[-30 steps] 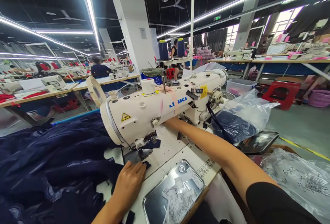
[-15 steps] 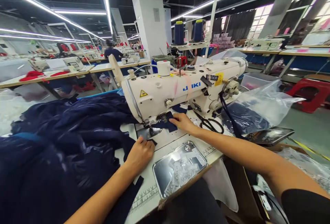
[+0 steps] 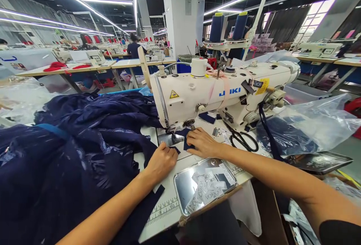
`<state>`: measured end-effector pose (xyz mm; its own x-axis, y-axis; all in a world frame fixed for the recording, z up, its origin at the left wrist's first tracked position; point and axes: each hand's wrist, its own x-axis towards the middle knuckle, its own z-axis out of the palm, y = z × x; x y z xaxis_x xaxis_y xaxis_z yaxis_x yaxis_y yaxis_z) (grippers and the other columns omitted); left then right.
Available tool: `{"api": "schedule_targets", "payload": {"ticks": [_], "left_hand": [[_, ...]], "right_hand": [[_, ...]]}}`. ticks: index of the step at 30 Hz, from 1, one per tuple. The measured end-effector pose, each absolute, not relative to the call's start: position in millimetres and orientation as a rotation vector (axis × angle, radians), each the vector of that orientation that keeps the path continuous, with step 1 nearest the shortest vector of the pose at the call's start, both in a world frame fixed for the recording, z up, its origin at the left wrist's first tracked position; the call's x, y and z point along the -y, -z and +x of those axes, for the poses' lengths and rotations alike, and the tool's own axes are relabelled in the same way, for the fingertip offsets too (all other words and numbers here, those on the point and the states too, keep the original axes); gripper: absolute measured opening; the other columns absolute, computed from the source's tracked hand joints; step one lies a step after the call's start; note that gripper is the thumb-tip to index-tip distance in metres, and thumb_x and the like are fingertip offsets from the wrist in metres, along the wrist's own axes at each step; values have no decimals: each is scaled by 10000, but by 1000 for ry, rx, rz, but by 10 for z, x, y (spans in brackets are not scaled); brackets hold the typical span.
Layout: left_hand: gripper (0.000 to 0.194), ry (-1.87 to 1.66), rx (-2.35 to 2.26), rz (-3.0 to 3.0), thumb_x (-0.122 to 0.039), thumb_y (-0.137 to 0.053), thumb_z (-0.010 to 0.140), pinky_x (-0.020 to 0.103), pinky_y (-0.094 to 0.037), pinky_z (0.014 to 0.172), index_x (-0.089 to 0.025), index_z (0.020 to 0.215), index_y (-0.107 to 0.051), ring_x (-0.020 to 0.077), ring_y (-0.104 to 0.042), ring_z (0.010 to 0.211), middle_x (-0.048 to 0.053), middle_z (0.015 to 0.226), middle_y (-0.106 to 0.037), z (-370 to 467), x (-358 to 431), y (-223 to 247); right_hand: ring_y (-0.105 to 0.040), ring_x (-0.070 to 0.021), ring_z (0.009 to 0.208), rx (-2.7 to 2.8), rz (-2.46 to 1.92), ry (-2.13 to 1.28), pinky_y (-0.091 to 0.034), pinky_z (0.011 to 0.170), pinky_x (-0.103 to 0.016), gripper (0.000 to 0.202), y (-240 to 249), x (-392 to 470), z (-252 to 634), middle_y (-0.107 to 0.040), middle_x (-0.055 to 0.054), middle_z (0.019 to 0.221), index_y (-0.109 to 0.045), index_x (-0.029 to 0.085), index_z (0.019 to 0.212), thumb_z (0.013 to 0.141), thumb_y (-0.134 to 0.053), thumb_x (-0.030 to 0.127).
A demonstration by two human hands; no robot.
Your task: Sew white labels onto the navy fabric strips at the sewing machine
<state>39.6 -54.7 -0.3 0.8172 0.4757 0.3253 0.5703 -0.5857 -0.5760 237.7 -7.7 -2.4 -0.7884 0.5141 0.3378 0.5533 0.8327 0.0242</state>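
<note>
A white sewing machine [image 3: 186,98] stands across the table before me. My left hand [image 3: 163,160] is closed just in front of the needle area, and a short end of navy fabric strip [image 3: 176,149] sticks out past its fingers. To the right, my right hand [image 3: 203,143] has its fingers bent over a small navy fabric piece [image 3: 186,139], gripping its edge beside the presser foot [image 3: 174,136]. Part of that piece lies under the hand, hidden. A metal tray [image 3: 180,196] with printed labels [image 3: 207,186] sits below the hands.
Navy garments [image 3: 84,151] are heaped on the left. Black-handled scissors [image 3: 244,141] lie right of my right hand, near a clear plastic bag [image 3: 318,124] with dark fabric inside. Thread cones [image 3: 216,28] stand behind the machine. Farther back, a person [image 3: 134,48] is among other machines.
My right hand has come down and closer to my left, its fingers now bent over the navy piece rather than pinching its raised corner. The whole view has shifted.
</note>
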Motion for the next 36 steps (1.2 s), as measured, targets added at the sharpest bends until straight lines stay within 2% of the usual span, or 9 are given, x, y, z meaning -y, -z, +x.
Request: {"api": "schedule_targets", "payload": {"ticks": [4, 7, 13, 20, 33, 36], "left_hand": [[278, 198, 770, -2336, 26, -360, 773, 308, -328, 564, -99, 633, -564, 155, -495, 467, 49, 522, -552, 383, 552, 11], [302, 232, 804, -2373, 30, -330, 785, 310, -329, 554, -104, 648, -564, 159, -489, 463, 52, 517, -552, 368, 552, 19], [316, 297, 808, -2347, 8, -278, 815, 303, -342, 548, -90, 780, -576, 147, -483, 459, 36, 522, -551, 336, 561, 42], [298, 356, 727, -2246, -11, -285, 833, 295, -345, 563, -42, 830, -581, 137, -486, 460, 26, 515, -545, 371, 536, 66], [283, 292, 699, -2292, 0, -315, 801, 296, -335, 541, -90, 711, -568, 147, -488, 453, 20, 513, -534, 425, 491, 75], [279, 305, 698, -2297, 3, -326, 795, 294, -331, 536, -105, 672, -553, 144, -473, 438, 13, 496, -522, 424, 475, 86]], "right_hand": [[-458, -194, 798, 2789, -650, 388, -311, 767, -340, 198, 24, 21, 2319, -573, -78, 815, -589, 143, 772, 858, -436, 236], [-462, -195, 795, 2790, -652, 428, -313, 762, -345, 235, 40, 34, 2236, -570, -83, 781, -588, 136, 745, 858, -382, 143], [-495, -179, 757, 2649, -986, 79, -352, 692, -305, 167, 80, 74, 2064, -556, -94, 844, -575, 106, 770, 842, -434, 159], [-499, -139, 718, 2532, -1072, -298, -369, 677, -267, 155, 88, 52, 2029, -551, -48, 811, -546, 131, 688, 815, -457, 127], [-481, -139, 712, 2443, -1026, -333, -383, 672, -269, 175, 125, 82, 2017, -522, -32, 746, -525, 145, 641, 802, -466, 106], [-493, -125, 686, 2388, -974, -467, -402, 655, -255, 194, 115, 90, 2046, -526, -17, 709, -535, 146, 616, 797, -482, 98]]}}
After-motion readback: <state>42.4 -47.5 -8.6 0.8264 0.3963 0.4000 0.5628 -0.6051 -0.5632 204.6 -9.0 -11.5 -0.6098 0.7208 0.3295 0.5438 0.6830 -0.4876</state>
